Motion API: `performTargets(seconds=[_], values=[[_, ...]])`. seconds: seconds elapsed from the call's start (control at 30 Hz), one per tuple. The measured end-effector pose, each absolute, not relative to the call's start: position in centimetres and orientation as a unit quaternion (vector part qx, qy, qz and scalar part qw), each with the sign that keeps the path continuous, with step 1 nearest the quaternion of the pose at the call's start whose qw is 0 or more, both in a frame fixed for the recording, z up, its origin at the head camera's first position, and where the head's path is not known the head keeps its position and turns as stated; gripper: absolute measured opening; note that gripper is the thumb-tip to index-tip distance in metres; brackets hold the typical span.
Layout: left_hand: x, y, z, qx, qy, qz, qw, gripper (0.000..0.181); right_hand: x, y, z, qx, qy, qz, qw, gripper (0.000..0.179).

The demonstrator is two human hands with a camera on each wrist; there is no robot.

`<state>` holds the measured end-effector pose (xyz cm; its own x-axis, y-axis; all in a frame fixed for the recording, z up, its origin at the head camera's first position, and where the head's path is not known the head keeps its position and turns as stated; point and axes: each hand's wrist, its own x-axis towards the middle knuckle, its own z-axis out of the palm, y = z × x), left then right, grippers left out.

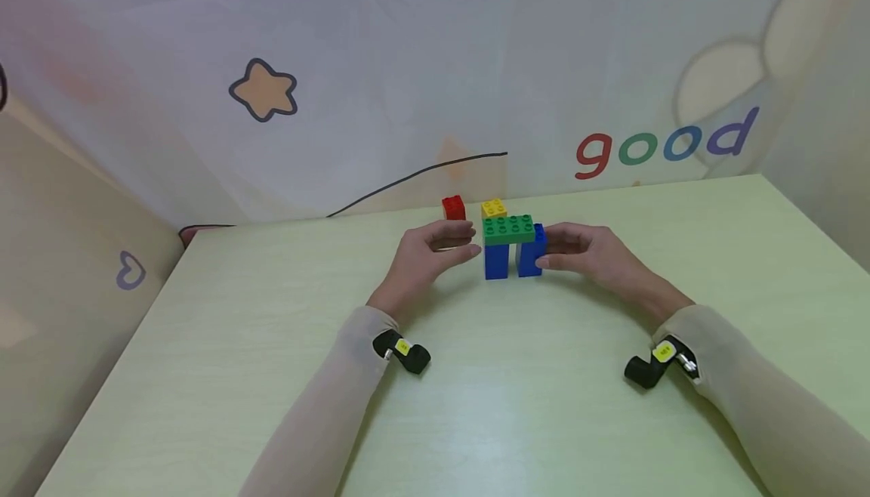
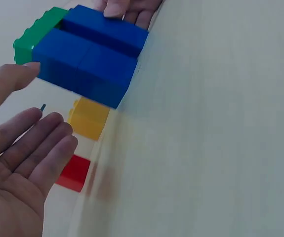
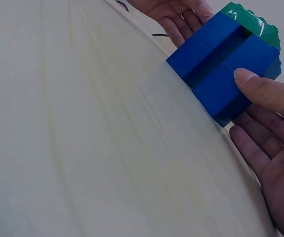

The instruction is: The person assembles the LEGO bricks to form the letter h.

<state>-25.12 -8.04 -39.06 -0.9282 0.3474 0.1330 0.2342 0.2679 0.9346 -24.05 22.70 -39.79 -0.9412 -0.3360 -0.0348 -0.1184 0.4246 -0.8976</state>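
Fingers of the right hand (image 1: 598, 255) pinch blue bricks (image 1: 529, 259), those of the left hand (image 1: 428, 257) apart, before wall lettering "good" (image 1: 667, 143).

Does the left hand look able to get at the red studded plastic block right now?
Probably yes: the left hand holds nothing, and the red block stands just beyond it, with no other block between them. The green-topped blue plastic arch is off to the right.

Playroom-like setting: cartoon-printed backdrop (image 1: 408, 66), toy bricks (image 1: 509, 230)
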Motion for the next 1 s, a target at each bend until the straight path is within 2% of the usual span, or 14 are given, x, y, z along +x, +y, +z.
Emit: performTargets(seconds=[0.47,1.0], values=[[-27.7,-8.6,-38.2,0.170,0.798,0.577,-0.050,0.047,-24.1,23.2,-40.2,-0.141,0.831,-0.529,0.103,0.068],[-30.8,-9.1,-39.5,0.106,0.778,0.619,-0.017,0.051,-24.1,23.2,-40.3,-0.134,0.827,-0.537,0.102,0.067]])
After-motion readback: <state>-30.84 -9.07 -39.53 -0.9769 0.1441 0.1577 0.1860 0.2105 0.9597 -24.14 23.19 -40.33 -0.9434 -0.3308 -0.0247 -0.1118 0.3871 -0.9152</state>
